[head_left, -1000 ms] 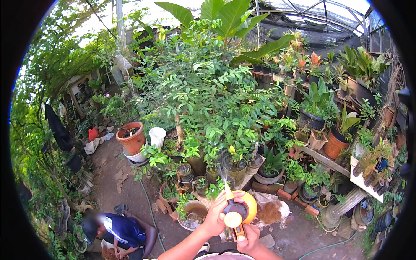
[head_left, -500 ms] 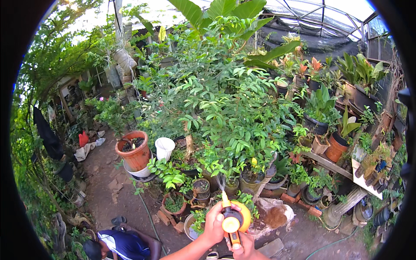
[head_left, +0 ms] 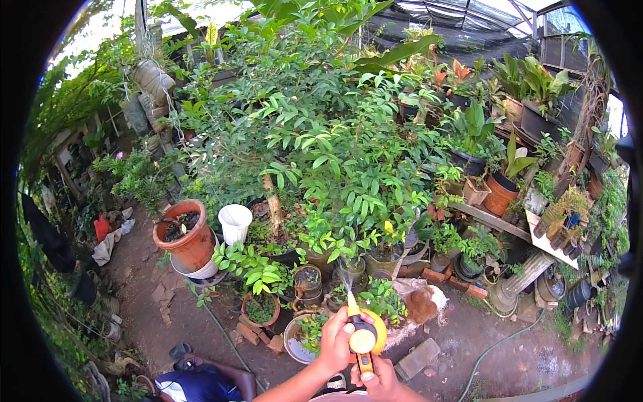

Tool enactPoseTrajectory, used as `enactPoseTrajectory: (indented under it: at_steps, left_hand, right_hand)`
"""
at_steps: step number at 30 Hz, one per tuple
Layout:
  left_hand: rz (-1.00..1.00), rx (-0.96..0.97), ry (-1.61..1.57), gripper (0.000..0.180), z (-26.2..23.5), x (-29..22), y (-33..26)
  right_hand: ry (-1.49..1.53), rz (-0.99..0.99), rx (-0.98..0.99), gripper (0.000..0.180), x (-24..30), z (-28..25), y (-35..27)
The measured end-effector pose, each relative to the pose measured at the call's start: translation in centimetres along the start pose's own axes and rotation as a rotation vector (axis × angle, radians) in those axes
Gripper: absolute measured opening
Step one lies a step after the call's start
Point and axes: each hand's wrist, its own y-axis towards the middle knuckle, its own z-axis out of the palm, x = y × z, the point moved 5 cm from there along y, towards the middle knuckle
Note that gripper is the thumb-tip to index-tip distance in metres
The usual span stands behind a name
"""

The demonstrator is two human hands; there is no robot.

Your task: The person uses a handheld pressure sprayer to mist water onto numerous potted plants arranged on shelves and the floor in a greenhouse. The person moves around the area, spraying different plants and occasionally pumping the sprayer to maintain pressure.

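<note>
A yellow-and-black pump spray bottle with a yellow nozzle points away from me, held in both hands. My left hand is closed around its left side, just behind the nozzle. At the rear, my right hand is closed on the black-and-orange handle. Its thumb lies near the end of the handle, and some fingers are hidden beneath. A fine white spray fans from the nozzle toward potted plants, in front of a leafy green shrub. A small leafy plant stands just beyond the bottle.
A terracotta pot and a white pot stand at left. A person in a blue shirt is low at the bottom left. Bricks, a grey block and a green hose lie on the ground. Potted plants line a shelf at right.
The whole scene has shifted left in the view, while the bottle sits slightly farther right and lower. Spray shows in both frames, and both hands keep their hold. Less of the person at bottom left shows.
</note>
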Motion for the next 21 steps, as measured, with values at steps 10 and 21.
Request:
enactPoseTrajectory:
  at_steps: [10,21]
  left_hand:
    - [-0.095,-0.020,0.053,0.038,-1.0,2.5,-2.9]
    - [-0.197,0.140,-0.043,0.039,4.2,3.5,-6.5]
  right_hand:
    - [0.155,0.118,0.177,0.080,-4.2,1.3,-2.2]
    - [0.127,-0.047,0.027,0.040,-5.8,-0.9,-8.0]
